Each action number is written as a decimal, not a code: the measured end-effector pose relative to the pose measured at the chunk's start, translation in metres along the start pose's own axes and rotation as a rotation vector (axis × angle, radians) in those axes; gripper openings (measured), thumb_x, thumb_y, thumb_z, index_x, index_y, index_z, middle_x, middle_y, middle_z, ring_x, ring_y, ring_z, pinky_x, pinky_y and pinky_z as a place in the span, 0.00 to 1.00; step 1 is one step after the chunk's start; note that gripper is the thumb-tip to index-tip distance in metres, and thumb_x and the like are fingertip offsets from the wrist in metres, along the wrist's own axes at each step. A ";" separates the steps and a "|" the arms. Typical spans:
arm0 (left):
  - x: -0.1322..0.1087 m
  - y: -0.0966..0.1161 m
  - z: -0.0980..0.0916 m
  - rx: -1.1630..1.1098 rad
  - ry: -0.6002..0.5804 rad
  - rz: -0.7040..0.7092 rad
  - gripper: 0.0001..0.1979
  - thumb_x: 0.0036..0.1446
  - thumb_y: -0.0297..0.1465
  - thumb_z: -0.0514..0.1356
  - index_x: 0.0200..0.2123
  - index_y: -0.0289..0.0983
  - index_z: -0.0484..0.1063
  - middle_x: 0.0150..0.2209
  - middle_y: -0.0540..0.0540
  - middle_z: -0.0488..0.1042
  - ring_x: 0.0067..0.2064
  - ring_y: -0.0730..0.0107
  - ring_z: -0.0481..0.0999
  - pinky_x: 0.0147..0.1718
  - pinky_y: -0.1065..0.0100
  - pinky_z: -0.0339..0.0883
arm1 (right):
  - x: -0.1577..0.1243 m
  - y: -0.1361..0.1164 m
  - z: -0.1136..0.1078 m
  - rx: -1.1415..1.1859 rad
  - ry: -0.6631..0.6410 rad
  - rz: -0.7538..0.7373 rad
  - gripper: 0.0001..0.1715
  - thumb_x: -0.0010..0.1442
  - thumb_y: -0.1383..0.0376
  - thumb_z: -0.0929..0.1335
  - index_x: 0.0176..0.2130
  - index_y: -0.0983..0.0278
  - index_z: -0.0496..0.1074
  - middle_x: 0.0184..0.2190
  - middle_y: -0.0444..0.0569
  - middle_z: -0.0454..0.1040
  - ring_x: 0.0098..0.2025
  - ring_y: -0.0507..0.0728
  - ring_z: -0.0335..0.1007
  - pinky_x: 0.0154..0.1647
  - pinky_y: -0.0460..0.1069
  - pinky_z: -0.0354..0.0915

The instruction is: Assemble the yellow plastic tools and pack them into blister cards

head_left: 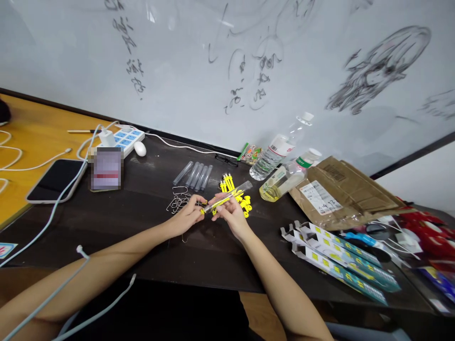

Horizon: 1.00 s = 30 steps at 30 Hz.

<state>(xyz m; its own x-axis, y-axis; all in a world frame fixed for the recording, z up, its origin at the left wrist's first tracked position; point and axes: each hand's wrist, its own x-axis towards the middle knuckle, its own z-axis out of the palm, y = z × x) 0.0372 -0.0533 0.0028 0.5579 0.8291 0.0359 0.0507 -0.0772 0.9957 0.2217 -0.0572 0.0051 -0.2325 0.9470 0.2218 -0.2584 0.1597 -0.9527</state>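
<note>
One clear, yellow-tipped tube [228, 197] tilts, held by left hand [187, 218] and right hand [233, 214].

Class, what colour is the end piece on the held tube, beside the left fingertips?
Yellow; the end piece shows best in the head view.

On the dark flat bench [117, 215], bent silver wire hooks [177, 204] lie before the clear cylindrical plastic tubes [199, 177]. Right of those tubes are slender yellow plastic rods [229, 181]; behind the tubes, a flat white board [177, 61].
</note>
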 end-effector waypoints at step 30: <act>0.008 -0.008 0.008 -0.316 0.172 -0.163 0.28 0.57 0.54 0.49 0.50 0.39 0.59 0.44 0.43 0.67 0.25 0.79 0.67 0.13 0.79 0.54 | -0.009 0.009 0.020 -0.069 -0.231 0.069 0.13 0.57 0.62 0.69 0.42 0.61 0.66 0.39 0.46 0.74 0.36 0.52 0.74 0.33 0.49 0.77</act>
<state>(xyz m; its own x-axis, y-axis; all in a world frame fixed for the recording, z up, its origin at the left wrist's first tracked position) 0.0482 -0.0504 -0.0055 0.4155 0.8991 -0.1382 -0.1450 0.2155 0.9657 0.2034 -0.0702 -0.0011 -0.4581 0.8684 0.1897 -0.1718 0.1229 -0.9774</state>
